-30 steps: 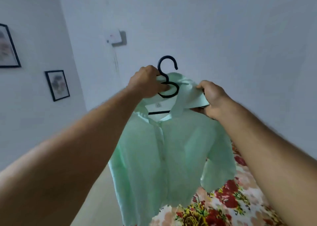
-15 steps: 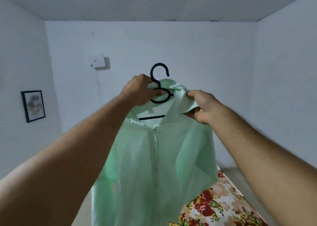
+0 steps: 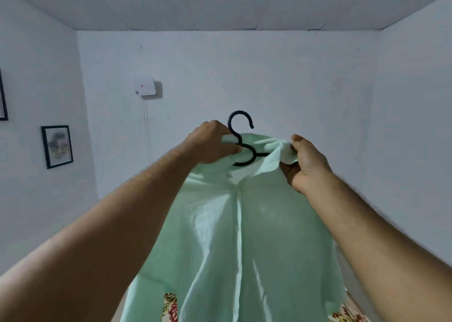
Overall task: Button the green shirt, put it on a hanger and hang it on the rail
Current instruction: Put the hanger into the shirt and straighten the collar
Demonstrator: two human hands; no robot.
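Both bare forearms reach up and forward from the lower corners. Between them the shirt hangs in the air on a black hanger, its front facing the person and the placket lying closed down the middle; the buttons are too small to make out. A flowered bed cover peeps out under the hem.

The left hand grips the hanger's neck, its fingers curled round it and a fold of the collar. The right hand pinches the collar's other side between thumb and fingers. The hook stands free above both hands.

Beyond are white walls, with a white box on the far wall and a framed picture on the left wall.
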